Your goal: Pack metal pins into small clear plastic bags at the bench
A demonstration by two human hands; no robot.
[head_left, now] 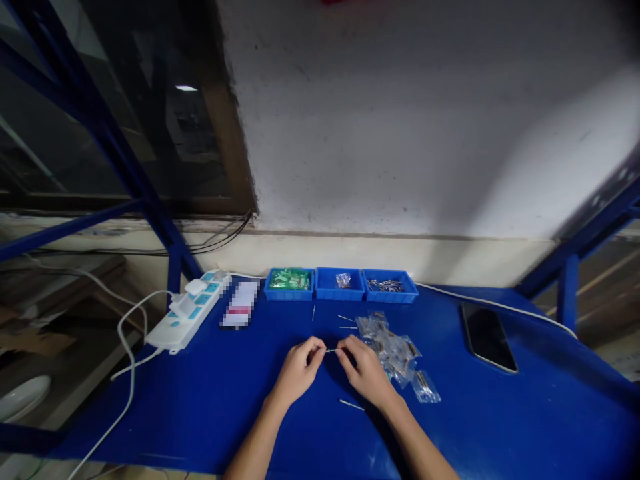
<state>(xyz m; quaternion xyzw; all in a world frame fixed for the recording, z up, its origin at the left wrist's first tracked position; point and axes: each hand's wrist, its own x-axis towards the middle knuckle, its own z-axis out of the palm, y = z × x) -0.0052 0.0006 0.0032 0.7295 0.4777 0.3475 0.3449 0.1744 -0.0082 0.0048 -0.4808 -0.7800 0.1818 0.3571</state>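
My left hand and my right hand meet over the middle of the blue table. Fingertips of both are pinched on the two ends of a small silvery blind rivet, whose middle shows between them. Similar thin rivets lie loose around: one rivet nearer me, two just beyond my right hand, and another rivet near the bins. Beside my right hand is a pile of small clear plastic bags with slim metal pieces inside. One bag lies apart at the pile's near right.
Three blue bins stand along the back: a left bin with green packets, a middle bin with a small bag, a right bin with metal pins. A power strip, blurred phone-like object and dark phone flank them.
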